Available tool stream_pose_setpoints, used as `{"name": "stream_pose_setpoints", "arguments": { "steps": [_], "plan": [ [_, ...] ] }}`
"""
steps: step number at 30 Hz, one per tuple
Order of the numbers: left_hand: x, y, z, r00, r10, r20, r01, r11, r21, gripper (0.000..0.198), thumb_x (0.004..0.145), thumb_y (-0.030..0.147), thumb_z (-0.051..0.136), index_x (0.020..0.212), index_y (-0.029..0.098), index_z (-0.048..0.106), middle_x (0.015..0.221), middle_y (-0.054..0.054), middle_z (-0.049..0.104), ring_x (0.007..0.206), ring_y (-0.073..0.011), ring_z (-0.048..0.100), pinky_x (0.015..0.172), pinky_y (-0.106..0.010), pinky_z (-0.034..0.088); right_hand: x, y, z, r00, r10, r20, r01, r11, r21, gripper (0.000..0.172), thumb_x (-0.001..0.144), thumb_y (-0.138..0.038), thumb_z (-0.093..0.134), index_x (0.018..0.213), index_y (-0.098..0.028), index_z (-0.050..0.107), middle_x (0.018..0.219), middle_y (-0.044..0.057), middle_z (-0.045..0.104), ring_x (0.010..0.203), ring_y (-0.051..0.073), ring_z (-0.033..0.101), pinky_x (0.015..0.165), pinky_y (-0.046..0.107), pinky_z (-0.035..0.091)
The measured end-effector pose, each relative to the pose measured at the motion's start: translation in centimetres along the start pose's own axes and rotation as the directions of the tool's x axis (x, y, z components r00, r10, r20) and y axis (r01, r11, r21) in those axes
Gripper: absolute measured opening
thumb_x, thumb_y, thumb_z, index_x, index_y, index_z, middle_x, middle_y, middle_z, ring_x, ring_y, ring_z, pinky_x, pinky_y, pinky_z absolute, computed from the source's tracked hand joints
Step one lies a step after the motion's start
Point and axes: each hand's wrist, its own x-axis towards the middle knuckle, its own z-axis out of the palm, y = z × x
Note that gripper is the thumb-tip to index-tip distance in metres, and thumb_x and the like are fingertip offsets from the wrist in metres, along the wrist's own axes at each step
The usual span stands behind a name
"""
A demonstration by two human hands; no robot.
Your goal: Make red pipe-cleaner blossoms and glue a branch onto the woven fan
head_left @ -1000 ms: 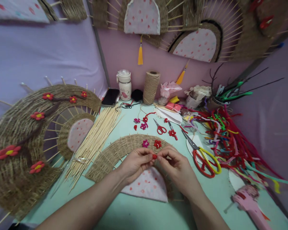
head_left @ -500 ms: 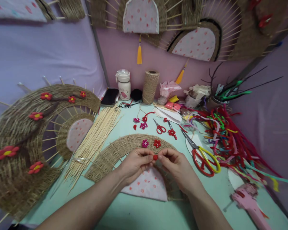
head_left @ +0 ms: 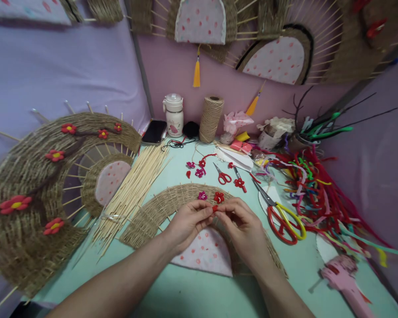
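Observation:
My left hand (head_left: 189,223) and my right hand (head_left: 241,223) meet above a woven twine fan (head_left: 159,207). Both pinch a small red fuzzy piece (head_left: 215,208), which looks like bent pipe cleaner; most of it is hidden by the fingertips. Just beyond the fingers, a magenta flower (head_left: 202,195) and a red flower (head_left: 219,197) lie on the fan's woven band. Below my hands shows the fan's white, pink-spotted half-round centre (head_left: 205,254). More small flowers (head_left: 199,172) lie on the table behind the fan.
Small red scissors (head_left: 223,174) and large red-and-yellow scissors (head_left: 281,216) lie at right. Further right are tangled pipe cleaners (head_left: 315,185) and a pink glue gun (head_left: 346,278). Thin sticks (head_left: 132,190) and a large flowered fan (head_left: 23,176) are at left. A twine spool (head_left: 211,119) and white bottle (head_left: 174,115) stand behind.
My right hand has turned, its fingers now reaching further over the red piece, and less of the piece shows. The view has shifted slightly.

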Motion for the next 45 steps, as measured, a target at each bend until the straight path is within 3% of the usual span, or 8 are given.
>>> {"name": "stream_pose_setpoints", "arguments": {
  "steps": [8, 18, 21, 25, 33, 38, 42, 45],
  "plan": [
    [0.2, -0.2, -0.3, 0.998, 0.06, 0.033, -0.062, 0.997, 0.042, 0.025, 0.061, 0.022, 0.087, 0.075, 0.012, 0.069, 0.075, -0.003, 0.067, 0.072, -0.0104, 0.062, 0.073, -0.023, 0.048, 0.0, -0.2, -0.2, 0.996, 0.057, 0.067, -0.061, 0.997, 0.057, 0.01, 0.089, -0.029, 0.06, 0.086, -0.022, 0.068, 0.086, 0.003, 0.055, 0.08, 0.016, 0.054, 0.065, 0.027, 0.043],
    [-0.1, -0.2, -0.1, 0.996, 0.075, 0.047, -0.081, 0.989, 0.128, 0.024, 0.061, 0.025, 0.087, 0.072, 0.011, 0.071, 0.069, -0.003, 0.065, 0.066, -0.0101, 0.058, 0.068, -0.024, 0.046, 0.7, -0.5, -0.9, 0.97, 0.13, 0.207, -0.153, 0.983, 0.101, 0.014, 0.087, -0.029, 0.061, 0.076, -0.021, 0.064, 0.082, 0.002, 0.054, 0.079, 0.016, 0.054, 0.069, 0.028, 0.044],
    [-0.1, 0.0, 0.1, 0.997, 0.071, 0.026, -0.073, 0.992, 0.098, 0.025, 0.061, 0.023, 0.087, 0.075, 0.011, 0.071, 0.074, -0.003, 0.068, 0.068, -0.0099, 0.061, 0.07, -0.024, 0.048, 0.7, -0.4, -1.0, 0.974, 0.156, 0.167, -0.178, 0.975, 0.133, 0.014, 0.086, -0.03, 0.062, 0.077, -0.021, 0.066, 0.08, 0.002, 0.056, 0.078, 0.017, 0.054, 0.068, 0.029, 0.045],
    [-0.3, 0.5, 0.4, 1.0, 0.029, 0.006, -0.029, 0.997, 0.078, 0.035, 0.06, 0.023, 0.088, 0.09, 0.013, 0.073, 0.086, -0.006, 0.072, 0.072, -0.0106, 0.064, 0.074, -0.025, 0.052, 0.6, -0.2, -0.8, 0.993, 0.114, 0.034, -0.117, 0.987, 0.11, 0.013, 0.087, -0.03, 0.06, 0.079, -0.022, 0.067, 0.084, 0.003, 0.057, 0.081, 0.017, 0.055, 0.069, 0.029, 0.045],
    [0.0, 0.3, 0.1, 0.989, 0.141, -0.036, -0.129, 0.963, 0.237, 0.023, 0.061, 0.025, 0.085, 0.077, 0.013, 0.075, 0.071, -0.005, 0.07, 0.064, -0.0109, 0.061, 0.066, -0.024, 0.05, 0.6, -0.1, -0.5, 0.995, 0.084, 0.05, -0.089, 0.991, 0.104, 0.01, 0.087, -0.029, 0.062, 0.085, -0.023, 0.07, 0.087, 0.004, 0.057, 0.084, 0.018, 0.057, 0.07, 0.03, 0.046],
    [-0.3, 0.8, 0.6, 0.953, 0.298, -0.056, -0.242, 0.858, 0.453, 0.01, 0.062, 0.013, 0.08, 0.07, 0.017, 0.077, 0.074, -0.005, 0.072, 0.071, -0.0155, 0.062, 0.071, -0.028, 0.05, 0.6, -0.1, -0.5, 0.996, 0.091, 0.026, -0.093, 0.988, 0.127, 0.01, 0.084, -0.031, 0.066, 0.083, -0.023, 0.07, 0.086, 0.004, 0.058, 0.083, 0.018, 0.057, 0.068, 0.03, 0.046],
    [-0.7, 1.1, 0.6, 0.864, 0.502, 0.045, -0.414, 0.656, 0.63, 0.011, 0.068, 0.014, 0.076, 0.071, 0.024, 0.078, 0.078, -0.004, 0.073, 0.081, -0.0198, 0.062, 0.081, -0.031, 0.047, 0.4, 0.1, -0.3, 0.994, 0.105, 0.033, -0.107, 0.991, 0.082, 0.013, 0.086, -0.033, 0.063, 0.081, -0.023, 0.067, 0.085, 0.004, 0.057, 0.083, 0.018, 0.056, 0.067, 0.029, 0.045],
    [-0.8, 1.0, 0.3, 0.818, 0.561, 0.125, -0.48, 0.548, 0.685, 0.012, 0.072, 0.016, 0.074, 0.075, 0.026, 0.079, 0.08, -0.004, 0.073, 0.085, -0.0208, 0.062, 0.086, -0.031, 0.045, 0.3, 0.2, -0.2, 0.99, 0.122, 0.064, -0.126, 0.99, 0.06, 0.014, 0.089, -0.032, 0.059, 0.081, -0.022, 0.065, 0.085, 0.003, 0.057, 0.082, 0.017, 0.055, 0.067, 0.028, 0.044]
  ]
}}
